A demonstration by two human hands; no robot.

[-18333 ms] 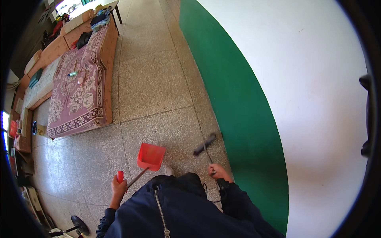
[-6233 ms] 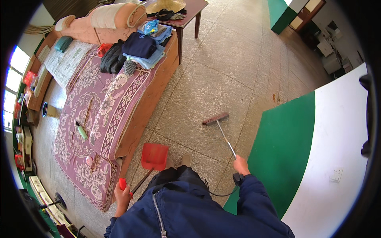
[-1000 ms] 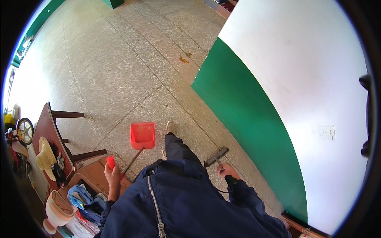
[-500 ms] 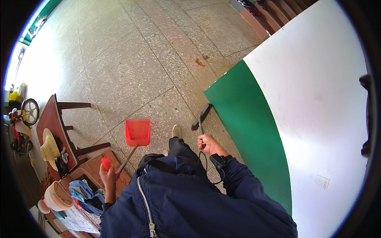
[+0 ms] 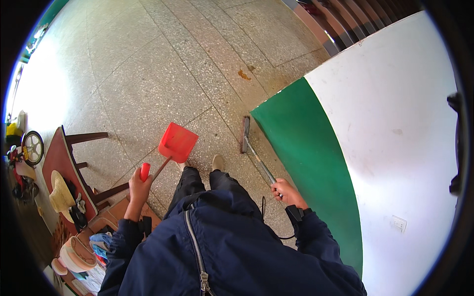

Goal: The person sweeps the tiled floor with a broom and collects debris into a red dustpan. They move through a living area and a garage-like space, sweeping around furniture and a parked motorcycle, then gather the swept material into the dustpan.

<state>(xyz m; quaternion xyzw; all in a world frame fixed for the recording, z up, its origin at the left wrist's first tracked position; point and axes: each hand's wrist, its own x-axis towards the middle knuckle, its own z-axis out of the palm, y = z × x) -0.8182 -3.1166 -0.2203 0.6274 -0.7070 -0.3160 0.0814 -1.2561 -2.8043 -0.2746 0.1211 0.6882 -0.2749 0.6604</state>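
My left hand (image 5: 139, 187) is wrapped around the red grip of a long-handled dustpan (image 5: 178, 142). The dustpan's red scoop hangs tilted at the floor, just ahead of my left shoe. In my right hand (image 5: 288, 192) is the grey handle of a broom (image 5: 245, 134), held with the fingers closed. Its narrow dark head rests on the speckled floor beside the corner of the green-and-white wall (image 5: 316, 148). A gap of bare floor separates the broom head from the scoop.
The wall runs close along my right side. To the left stands a dark red table (image 5: 61, 153) bearing a straw hat (image 5: 60, 196), with a motorcycle (image 5: 32, 148) beyond it. Wooden furniture with clothes (image 5: 101, 244) lies near left. A brown stain (image 5: 244, 75) marks the floor ahead.
My left hand has moved forward, and the scoop has turned and shifted right. My right hand has moved right and back, while the broom head has swung around and moved slightly left.
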